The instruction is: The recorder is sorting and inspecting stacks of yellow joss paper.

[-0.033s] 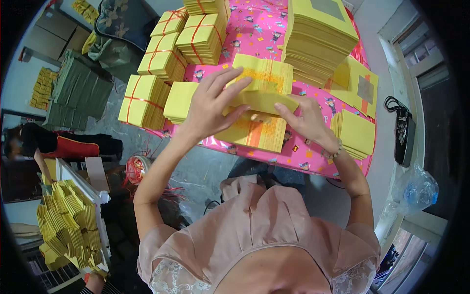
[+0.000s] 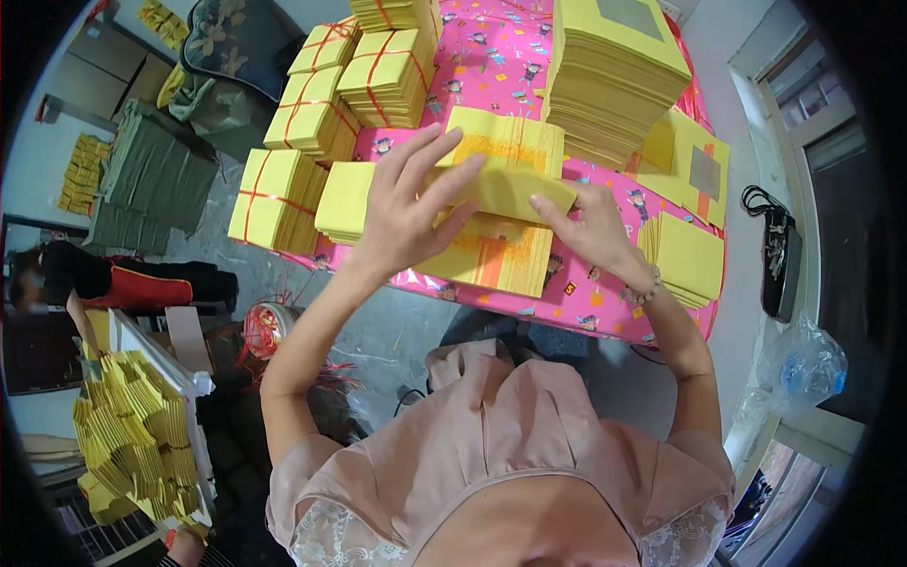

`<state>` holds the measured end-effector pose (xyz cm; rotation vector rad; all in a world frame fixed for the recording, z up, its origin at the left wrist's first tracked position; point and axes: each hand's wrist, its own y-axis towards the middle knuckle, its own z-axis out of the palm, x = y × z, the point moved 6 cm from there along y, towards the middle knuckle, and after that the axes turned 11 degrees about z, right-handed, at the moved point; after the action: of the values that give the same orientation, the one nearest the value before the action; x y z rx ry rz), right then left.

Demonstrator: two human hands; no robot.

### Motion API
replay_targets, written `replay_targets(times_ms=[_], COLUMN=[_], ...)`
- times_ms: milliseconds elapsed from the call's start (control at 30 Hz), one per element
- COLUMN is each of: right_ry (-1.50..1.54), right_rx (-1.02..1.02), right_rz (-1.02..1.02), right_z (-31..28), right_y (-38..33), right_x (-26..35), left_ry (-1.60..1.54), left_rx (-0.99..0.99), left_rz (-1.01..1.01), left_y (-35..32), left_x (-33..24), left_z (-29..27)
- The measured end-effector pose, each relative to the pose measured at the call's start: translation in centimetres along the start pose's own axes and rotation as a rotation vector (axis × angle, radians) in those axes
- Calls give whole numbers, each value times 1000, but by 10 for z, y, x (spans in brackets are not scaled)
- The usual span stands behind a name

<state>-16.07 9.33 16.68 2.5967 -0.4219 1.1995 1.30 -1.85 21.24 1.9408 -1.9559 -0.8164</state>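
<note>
- A table covered with a pink, cartoon-printed plastic cloth (image 2: pixel 491 57) stands on a grey concrete floor; to the person's left, another person in dark clothes (image 2: pixel 104 274) sits low beside a heap of loose yellow paper (image 2: pixel 142 435).
- On the left part of the cloth lie five yellow paper bundles tied crosswise with red string (image 2: pixel 316 113), packed close together, and one untied yellow stack (image 2: pixel 345 200) just beside the left wrist.
- Two tall, untied stacks are in view: a high pile of yellow sheets with a grey square on top (image 2: pixel 614 71) at the far right, and a lower yellow stack at the right edge (image 2: pixel 690 257).
- The thick wad of yellow paper with orange printed bands (image 2: pixel 501 170) is held just above the near middle of the table, over another orange-banded stack (image 2: pixel 496 257). Its long axis runs left to right, tilted slightly down towards the right.
- The left hand (image 2: pixel 411 203) lies over the wad's left end, fingers spread and pressing on its top.
- The right hand (image 2: pixel 590 227) grips the right end, its fingers curled around the edge.
</note>
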Motion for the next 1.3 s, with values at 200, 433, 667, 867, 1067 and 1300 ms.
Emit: replay_targets(times_ms=[200, 433, 667, 867, 1067, 1300], right_ry=[311, 273, -267, -295, -278, -250], right_rx=[48, 11, -451, -171, 88, 152], right_rz=[165, 265, -43, -78, 27, 79], right_z=[3, 2, -36, -11, 13, 16], right_y=[43, 72, 71, 97, 119, 121], right_x=[-40, -70, -21, -15, -32, -35], left_ry=[154, 87, 30, 23, 9, -6], left_rx=[132, 333, 394, 422, 435, 449], left_rz=[102, 12, -35, -24, -36, -60], left_y=[-5, 7, 13, 16, 17, 14], left_x=[-5, 13, 22, 25, 23, 25], left_z=[44, 68, 72, 76, 77, 82])
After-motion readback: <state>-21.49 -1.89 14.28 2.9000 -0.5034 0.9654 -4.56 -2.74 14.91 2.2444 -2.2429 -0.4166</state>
